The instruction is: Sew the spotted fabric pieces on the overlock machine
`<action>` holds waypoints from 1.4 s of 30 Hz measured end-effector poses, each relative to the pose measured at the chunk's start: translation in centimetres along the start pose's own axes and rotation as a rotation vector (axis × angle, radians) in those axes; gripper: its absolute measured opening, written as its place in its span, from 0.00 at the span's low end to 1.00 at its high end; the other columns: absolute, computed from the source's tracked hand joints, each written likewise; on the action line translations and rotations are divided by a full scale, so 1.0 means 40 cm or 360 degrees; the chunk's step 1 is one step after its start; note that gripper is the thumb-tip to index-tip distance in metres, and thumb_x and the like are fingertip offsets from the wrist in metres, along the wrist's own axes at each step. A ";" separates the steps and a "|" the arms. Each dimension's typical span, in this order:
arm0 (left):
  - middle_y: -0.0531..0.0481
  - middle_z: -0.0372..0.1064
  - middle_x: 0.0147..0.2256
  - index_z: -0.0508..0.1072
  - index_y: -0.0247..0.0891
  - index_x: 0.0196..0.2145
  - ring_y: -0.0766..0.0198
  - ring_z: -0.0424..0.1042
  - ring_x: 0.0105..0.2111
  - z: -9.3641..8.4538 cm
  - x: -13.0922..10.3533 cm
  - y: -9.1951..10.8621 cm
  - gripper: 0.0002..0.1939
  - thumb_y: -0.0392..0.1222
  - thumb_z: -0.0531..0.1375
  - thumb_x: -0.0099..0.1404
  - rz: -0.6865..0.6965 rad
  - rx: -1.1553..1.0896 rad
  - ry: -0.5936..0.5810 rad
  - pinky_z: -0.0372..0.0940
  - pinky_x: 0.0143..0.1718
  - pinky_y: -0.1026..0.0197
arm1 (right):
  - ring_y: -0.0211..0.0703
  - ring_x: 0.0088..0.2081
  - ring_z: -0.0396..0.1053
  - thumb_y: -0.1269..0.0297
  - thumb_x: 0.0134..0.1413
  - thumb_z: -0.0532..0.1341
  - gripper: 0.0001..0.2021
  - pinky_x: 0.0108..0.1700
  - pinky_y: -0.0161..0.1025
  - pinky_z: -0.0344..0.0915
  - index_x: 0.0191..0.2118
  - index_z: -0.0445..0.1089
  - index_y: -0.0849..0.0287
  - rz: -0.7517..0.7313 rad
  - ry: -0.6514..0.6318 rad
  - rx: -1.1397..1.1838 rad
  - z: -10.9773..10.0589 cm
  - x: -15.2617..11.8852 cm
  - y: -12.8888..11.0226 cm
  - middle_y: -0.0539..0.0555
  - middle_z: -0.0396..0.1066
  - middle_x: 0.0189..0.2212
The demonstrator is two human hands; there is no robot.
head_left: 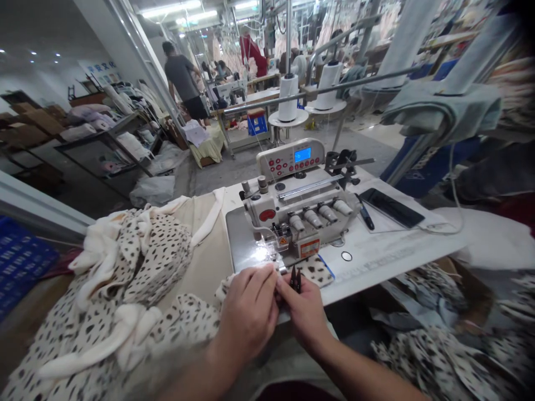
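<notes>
An overlock sewing machine [271, 203] stands in front of me, its lamp shining on the needle area. My left hand [249, 312] is closed on the edge of a cream fabric with dark spots [196, 314], just before the presser foot. The fabric spreads leftward from there over the table. My right hand [304, 312] is closed around black thread snips [296, 278], their tips pointing up, and its fingertips meet those of my left hand. What lies between the fingertips is hidden. A small spotted piece with a blue edge [320, 270] lies right of the needle area.
On the white table [376, 256], a phone [392, 207] and a dark pen-like tool [366, 214] lie right of the machine. Thread cones [288, 97] stand behind it. Spotted fabric [447, 351] fills the lower right. A person [183, 75] stands at the back left.
</notes>
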State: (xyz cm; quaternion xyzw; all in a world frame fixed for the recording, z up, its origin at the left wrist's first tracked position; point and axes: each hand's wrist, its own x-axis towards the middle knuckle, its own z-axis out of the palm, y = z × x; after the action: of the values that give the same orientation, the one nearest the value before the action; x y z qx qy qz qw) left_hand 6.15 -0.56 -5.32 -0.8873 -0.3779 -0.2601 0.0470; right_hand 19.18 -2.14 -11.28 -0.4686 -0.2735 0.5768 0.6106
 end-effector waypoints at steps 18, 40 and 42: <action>0.40 0.72 0.53 0.74 0.39 0.50 0.50 0.67 0.46 0.033 -0.008 0.007 0.15 0.31 0.61 0.66 0.0007 0.0267 0.0209 0.67 0.45 0.46 | 0.45 0.27 0.68 0.56 0.68 0.49 0.23 0.30 0.40 0.54 0.25 0.71 0.57 -0.0899 -0.0403 -0.2233 -0.092 0.062 -0.238 0.56 0.73 0.24; 0.42 0.72 0.52 0.76 0.39 0.45 0.52 0.67 0.46 0.047 0.002 0.040 0.11 0.32 0.63 0.65 -0.0144 0.0432 0.0266 0.65 0.44 0.48 | 0.44 0.24 0.68 0.63 0.65 0.56 0.17 0.27 0.40 0.42 0.25 0.72 0.58 -0.1357 -0.0127 -0.2907 -0.028 0.055 -0.231 0.56 0.73 0.22; 0.41 0.72 0.53 0.75 0.39 0.46 0.51 0.67 0.46 0.051 0.004 0.043 0.12 0.32 0.63 0.65 -0.0183 0.0453 0.0250 0.65 0.45 0.47 | 0.44 0.24 0.68 0.63 0.65 0.56 0.17 0.27 0.40 0.42 0.25 0.72 0.58 -0.1385 -0.0099 -0.2908 -0.028 0.058 -0.224 0.56 0.72 0.22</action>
State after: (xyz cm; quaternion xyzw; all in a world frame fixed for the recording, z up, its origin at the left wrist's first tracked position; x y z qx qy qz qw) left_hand 8.32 -1.09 -6.81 -0.8256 -0.4562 -0.2747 0.1868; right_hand 24.63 0.75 -4.26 -0.6009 -0.7731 -0.1139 0.1681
